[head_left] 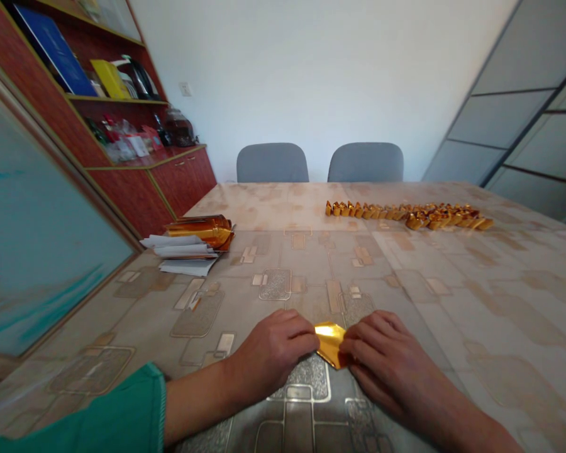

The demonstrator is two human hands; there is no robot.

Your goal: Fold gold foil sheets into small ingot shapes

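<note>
head: fingers (pixel 358 340) pinch folded gold foil (pixel 331 345)

Gold foil piece (pixel 331 345) pressed between left hand (pixel 273 352) and right hand (pixel 387 365), held down on patterned table (pixel 500 302). Row of folded gold pieces (pixel 405 216) laid out across far table; foil roll (pixel 202 229) rested on white paper stack (pixel 182 255) at left.

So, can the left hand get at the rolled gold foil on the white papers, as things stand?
Probably yes. Nothing stands between the left hand and the rolled gold foil, but that hand holds the folded gold foil piece, so it must release first.
</note>
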